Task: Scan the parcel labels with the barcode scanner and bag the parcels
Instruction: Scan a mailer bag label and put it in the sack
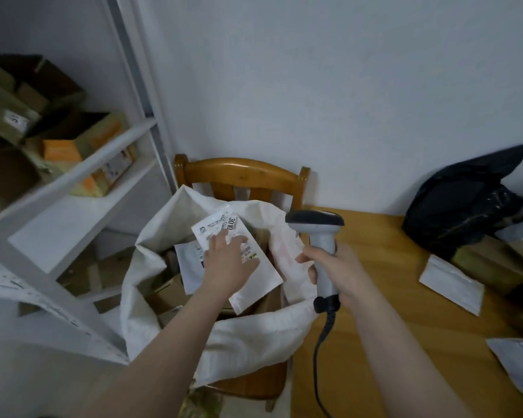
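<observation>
A large white woven sack [248, 336] stands open on a wooden chair [242, 173], with cardboard boxes and another white parcel inside. Over the sack's mouth lies a flat white parcel [254, 285] with a printed label facing up. My left hand [227, 267] rests on that parcel with straight fingers spread over the label. My right hand [338, 273] grips the handle of a grey barcode scanner [317, 233], whose dark head points left toward the parcel. Its cable hangs down.
A wooden table [390, 297] on the right carries a black plastic bag [465, 203], a white mailer [450, 282], a brown box and further parcels at the right edge. White shelves [82, 176] on the left hold cardboard boxes.
</observation>
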